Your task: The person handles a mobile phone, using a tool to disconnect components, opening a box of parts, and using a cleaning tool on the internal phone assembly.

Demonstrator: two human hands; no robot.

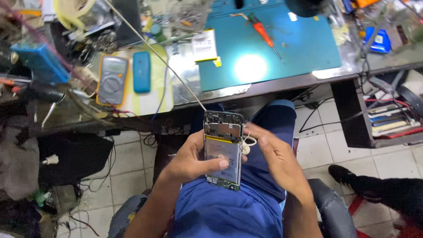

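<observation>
- Where the view begins at 9 o'clock, clutter of tools and wires fills the counter (282, 83) edge; a blue box-shaped device (39, 61) lies blurred among it.
- Just right of that, a grey multimeter with yellow surround (113, 79) lies flat, with a blue bar-shaped handset (142, 72) just beside it at its 3 o'clock; both rest on a pale yellow sheet (152, 94).
- A thin white cable (154, 53) runs diagonally from 11 o'clock down toward the middle of the frame.
- Left hand (191, 158): grip closed around the opened phone (223, 150), fingers behind it, thumb pressed across the lower part of its battery.
- Opened phone: back cover off, battery and circuit board exposed, held upright over the lap at frame centre, below the counter edge, top end pointing to 12 o'clock.
- Right hand (275, 158): touches the phone's right edge at its 3 o'clock; fingers curled, pinching a small white looped piece (247, 142) against that edge. What the piece is cannot be told.
- Above, at 12 o'clock, a teal work mat (273, 44) covers the counter, with lamp glare on it; a loose white battery pack (205, 45) lies at its left edge.
- An orange-handled screwdriver (263, 31) lies on the mat, tip pointing to 5 o'clock.
- At 3 o'clock, a low shelf (390, 123) holds stacked flat items.
- At 4 o'clock, another person's dark shoe and trouser leg (374, 185) rest on the tiled floor (128, 167).
</observation>
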